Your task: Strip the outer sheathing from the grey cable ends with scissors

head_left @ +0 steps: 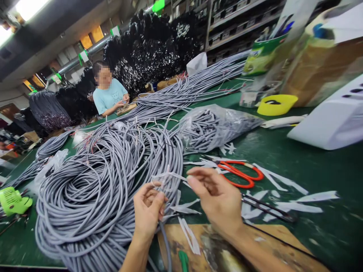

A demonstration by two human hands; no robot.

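My left hand [149,209] is closed around the end of a grey cable [166,245], which hangs down from under the fingers. A thin white strip [174,174] crosses over the cable end, above my left fingertips. My right hand [219,202] pinches the other end of this strip between thumb and fingers, to the right of the left hand. Beside and behind the left hand lies a large coil of grey cables [104,189]. Red-handled scissors [241,173] rest just beyond the right hand, their blades partly over white strips.
A worn wooden board [272,241] lies under my hands, with a green-handled tool [183,260] on it. Loose white strips [300,206] are scattered at right. Behind are a plastic bag of cable pieces [212,128], a yellow tape ring [278,105] and a seated person [110,94].
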